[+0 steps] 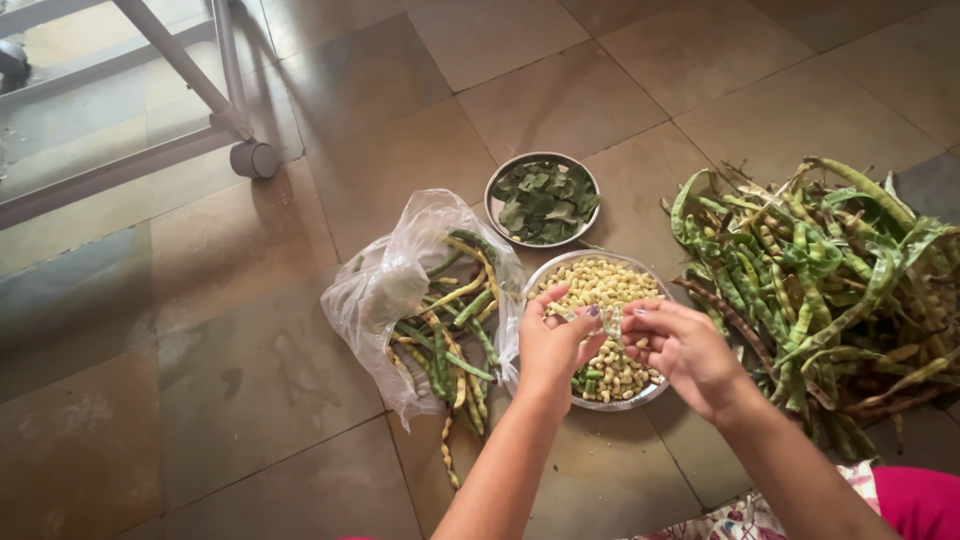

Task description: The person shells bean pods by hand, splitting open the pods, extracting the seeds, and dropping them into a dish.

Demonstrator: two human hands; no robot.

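The left hand (pixel 555 345) and the right hand (pixel 685 350) are pinching one small pod (pixel 611 322) between their fingertips, each gripping an end. The pod is hanging right over the bowl (pixel 545 275), which is sitting on the floor (pixel 250 330) and holding pale beans (pixel 600 285). A clear bag (pixel 385 290) of whole pods is lying just left of the bowl, touching it. A small plate (pixel 495 190) of green leaves is sitting just behind the bowl. A big heap (pixel 830 290) of empty pods is lying to the right of the bowl.
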